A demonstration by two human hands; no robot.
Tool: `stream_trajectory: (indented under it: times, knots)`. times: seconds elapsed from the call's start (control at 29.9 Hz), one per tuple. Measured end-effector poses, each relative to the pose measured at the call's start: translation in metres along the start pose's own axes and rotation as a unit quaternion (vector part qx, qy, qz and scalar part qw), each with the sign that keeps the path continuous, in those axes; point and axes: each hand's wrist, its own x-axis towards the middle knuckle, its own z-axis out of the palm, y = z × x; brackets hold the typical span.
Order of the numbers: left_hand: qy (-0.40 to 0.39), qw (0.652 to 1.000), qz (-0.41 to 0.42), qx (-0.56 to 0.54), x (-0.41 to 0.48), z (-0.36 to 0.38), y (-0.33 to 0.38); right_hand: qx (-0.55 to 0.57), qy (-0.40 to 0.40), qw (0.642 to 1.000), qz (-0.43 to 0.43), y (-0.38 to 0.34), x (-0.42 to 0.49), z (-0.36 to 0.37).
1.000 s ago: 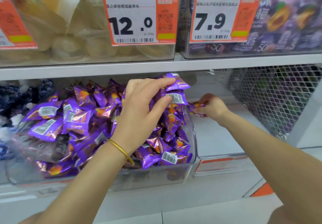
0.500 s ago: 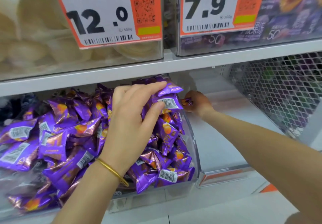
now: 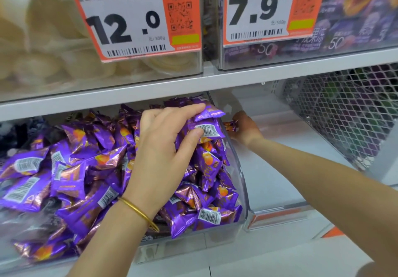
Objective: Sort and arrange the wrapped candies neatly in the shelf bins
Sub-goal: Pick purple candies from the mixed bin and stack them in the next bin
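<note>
above the white shelf board hang an orange price tag marked 12.0 over its middle and one marked 7.9 further right, with a wire mesh panel beneath its right end.

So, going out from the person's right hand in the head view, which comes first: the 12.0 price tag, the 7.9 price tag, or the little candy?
1. Little candy: pinched in the right hand itself.
2. 7.9 price tag: on the upper shelf, just above that hand.
3. 12.0 price tag: same upper shelf, well off to the left.
</note>
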Motion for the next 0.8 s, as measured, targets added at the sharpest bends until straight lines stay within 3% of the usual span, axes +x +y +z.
stream_trajectory:
  times: [0.33,0.8]
  knots:
    - [-0.003,1.000,-0.007,-0.008,0.000,0.001,0.001,0.099,0.022,0.992,0.074,0.003,0.004,-0.002]
    - [0.001,1.000,0.004,-0.007,-0.001,0.001,0.001,0.047,-0.001,0.996,0.080,0.000,-0.001,-0.011]
